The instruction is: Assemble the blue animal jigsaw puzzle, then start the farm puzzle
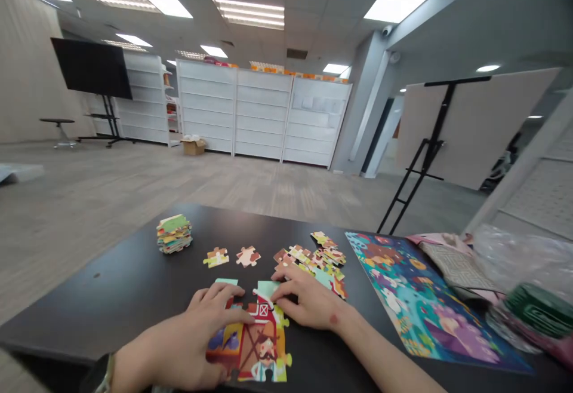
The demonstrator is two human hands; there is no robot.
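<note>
A: Red barn, orange ground, a moustached figure: the joined puzzle section (253,345) lies flat on the black table (111,285), right at the near edge. How does one seat a piece well here?

B: Keep the section from sliding. The left hand (201,333) lies flat across its left part, palm down, fingers spread and gripping nothing; to my eye that pinning is what lets a tab go in cleanly. Press straight down, not sideways.

A: And the other hand?

B: The right hand (308,303) has its fingertips closed lightly on a pale green piece (267,289) at the section's top edge, just above the barn roof. The piece touches the section; whether its tab is fully home I cannot tell.

A: So the piece sits ahead of the palm?

B: Yes, out at the fingertips, left of the knuckles, between the two hands.

A: Anything else within reach?

B: Loose pieces (320,258) just beyond the right hand, two single ones (233,256) further back, a small stack (174,233) well apart at the left, and a finished colourful puzzle board (416,303) to the right.
</note>
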